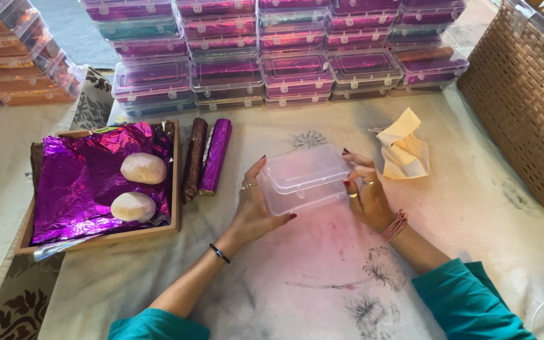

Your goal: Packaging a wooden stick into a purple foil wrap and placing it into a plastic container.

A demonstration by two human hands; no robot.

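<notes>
Wooden tray (pixel 23 236) at left was lined with purple foil (pixel 83 182), two pale dough balls (pixel 143 168) on it; two foil rolls (pixel 215 156) were laid just beside. Clear plastic box (pixel 302 178) was gripped mid-table by left hand (pixel 253 204) and right hand (pixel 368 192), lid seated. Risk: thin walls could be squeezed, lid popped loose. Crumpled yellow paper (pixel 403 151) lay right.

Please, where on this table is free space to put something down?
Bare cloth lies between the clear plastic box and the near table edge, and between the crumpled yellow paper and the wicker basket. The back is crowded with stacked boxes; the wooden tray fills the left.
</notes>
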